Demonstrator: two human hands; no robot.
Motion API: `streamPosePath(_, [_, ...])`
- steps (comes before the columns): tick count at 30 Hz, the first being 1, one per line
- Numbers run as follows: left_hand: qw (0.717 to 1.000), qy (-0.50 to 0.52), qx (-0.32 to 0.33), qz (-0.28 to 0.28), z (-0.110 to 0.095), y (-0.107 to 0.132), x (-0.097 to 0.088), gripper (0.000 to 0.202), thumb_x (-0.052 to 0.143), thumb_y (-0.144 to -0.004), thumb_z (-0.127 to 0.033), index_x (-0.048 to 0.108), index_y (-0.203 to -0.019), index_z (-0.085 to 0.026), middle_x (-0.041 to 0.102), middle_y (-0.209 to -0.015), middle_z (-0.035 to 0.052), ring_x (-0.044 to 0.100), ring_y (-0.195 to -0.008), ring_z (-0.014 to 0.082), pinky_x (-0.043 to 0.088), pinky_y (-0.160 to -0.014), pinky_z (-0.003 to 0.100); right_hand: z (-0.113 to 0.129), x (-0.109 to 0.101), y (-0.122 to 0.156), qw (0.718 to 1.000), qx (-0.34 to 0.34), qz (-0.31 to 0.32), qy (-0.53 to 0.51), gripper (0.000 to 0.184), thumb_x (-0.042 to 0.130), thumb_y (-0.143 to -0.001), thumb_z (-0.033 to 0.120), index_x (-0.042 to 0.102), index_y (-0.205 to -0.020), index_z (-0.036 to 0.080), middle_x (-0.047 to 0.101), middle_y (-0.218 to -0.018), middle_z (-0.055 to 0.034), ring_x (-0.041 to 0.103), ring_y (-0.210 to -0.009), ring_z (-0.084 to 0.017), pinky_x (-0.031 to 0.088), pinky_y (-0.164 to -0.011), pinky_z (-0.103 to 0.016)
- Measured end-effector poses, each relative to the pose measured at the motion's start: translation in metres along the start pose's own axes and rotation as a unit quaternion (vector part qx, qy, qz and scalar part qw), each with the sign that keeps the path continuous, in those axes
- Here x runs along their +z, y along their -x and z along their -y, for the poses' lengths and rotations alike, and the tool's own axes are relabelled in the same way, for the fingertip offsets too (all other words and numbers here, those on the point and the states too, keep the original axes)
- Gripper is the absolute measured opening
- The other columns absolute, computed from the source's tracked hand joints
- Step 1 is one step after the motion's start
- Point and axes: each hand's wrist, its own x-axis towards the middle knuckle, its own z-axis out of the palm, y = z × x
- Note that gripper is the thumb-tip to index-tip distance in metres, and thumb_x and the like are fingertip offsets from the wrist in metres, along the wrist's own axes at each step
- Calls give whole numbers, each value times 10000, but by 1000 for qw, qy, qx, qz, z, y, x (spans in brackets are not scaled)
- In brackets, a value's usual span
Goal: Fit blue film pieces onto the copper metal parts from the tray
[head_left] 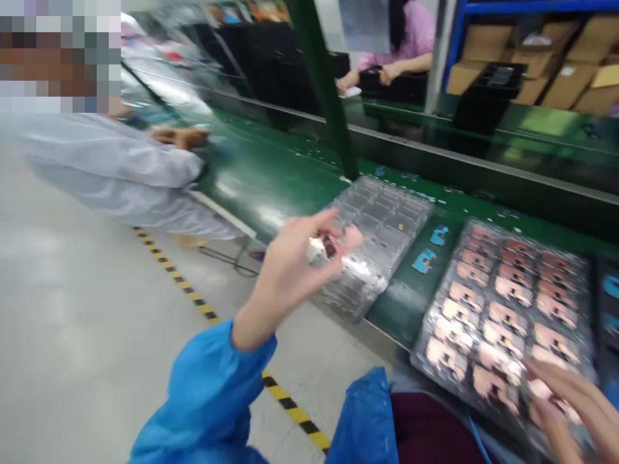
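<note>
My left hand is raised over the near corner of a clear plastic tray. Its thumb and fingers pinch a small copper-coloured plate with a white and dark piece beside it, all blurred. At the lower right, my right hand reaches into a second clear tray, which holds rows of copper-coloured plates. Thumb and fingers there close around one plate at the tray's near side; blur hides the exact contact. Two blue cut-out pieces lie on the green bench between the trays.
The green bench runs away to the left, with a green post rising from it. A co-worker's sleeve is at the left. Another person in pink is across the bench. Cardboard boxes fill a blue rack.
</note>
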Motion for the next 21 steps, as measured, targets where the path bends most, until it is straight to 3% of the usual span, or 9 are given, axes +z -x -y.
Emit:
streamPosePath(2, [983,48,170,48,-77,26,16,585,653,-986,-168,529,-1550,-262,794,-1104,42,737,-1026,252,617,-977,467,20,-8,-12,992,35,45,-110,370,678,-1062,366,710,-1428,330,793,-1265,-94,809,-1039,-295,713,-789,-389])
streamPosePath(4, [957,104,258,80,-139,46,33,661,623,-1005,-118,449,-1627,-256,789,-1147,66,737,-1071,269,630,-961,452,31,-11,-23,969,86,42,-228,365,642,-1093,391,680,-1430,257,783,-1280,-125,802,-1017,-258,703,-768,-344])
streamPosePath(6, [938,154,292,103,-180,60,52,713,613,-1012,-88,399,-1671,-254,777,-1178,83,741,-1093,270,640,-969,435,30,-13,-28,938,152,46,-308,369,677,-1071,443,690,-1378,238,769,-1306,-122,798,-1010,-238,701,-756,-321])
streamPosePath(8, [927,197,295,120,-206,69,71,732,611,-1012,-64,403,-1678,-284,761,-1178,78,751,-1080,254,656,-964,408,23,-18,-24,906,212,25,-364,330,713,-1043,462,724,-1277,230,792,-1192,-93,797,-881,-202,690,-702,-294])
streamPosePath(12, [916,321,187,154,-236,84,96,563,670,-1027,-161,554,-1558,-309,695,-1298,101,761,-1080,238,708,-905,379,12,-34,0,884,256,-57,-386,253,753,-1011,395,747,-1193,220,798,-1030,-54,754,-703,-151,659,-619,-255])
streamPosePath(14, [886,412,91,191,-246,91,103,391,687,-1037,-237,653,-1425,-270,693,-1311,111,784,-976,216,728,-788,341,9,-40,10,902,239,-91,-348,270,765,-1000,351,732,-1231,216,798,-998,-47,764,-735,-158,653,-615,-247])
streamPosePath(17, [827,512,-41,226,-260,102,114,144,760,-998,-258,771,-1135,-218,755,-1083,54,761,-711,141,695,-623,248,2,-47,18,942,169,-123,-261,279,771,-997,287,712,-1260,214,795,-997,-44,767,-784,-163,643,-598,-235])
streamPosePath(19, [807,543,-109,204,-266,108,119,94,826,-946,-244,800,-1027,-204,758,-944,16,731,-633,110,683,-611,215,-1,-49,22,960,115,-148,-209,287,767,-1008,238,703,-1286,216,789,-1127,-75,759,-809,-159,639,-580,-240])
streamPosePath(21, [801,555,-144,171,-270,112,121,145,851,-921,-220,827,-1064,-220,753,-885,-3,741,-664,113,688,-630,203,-4,-50,25,968,67,-182,-159,310,761,-1011,171,702,-1311,222,769,-1202,-98,761,-876,-172,647,-598,-255])
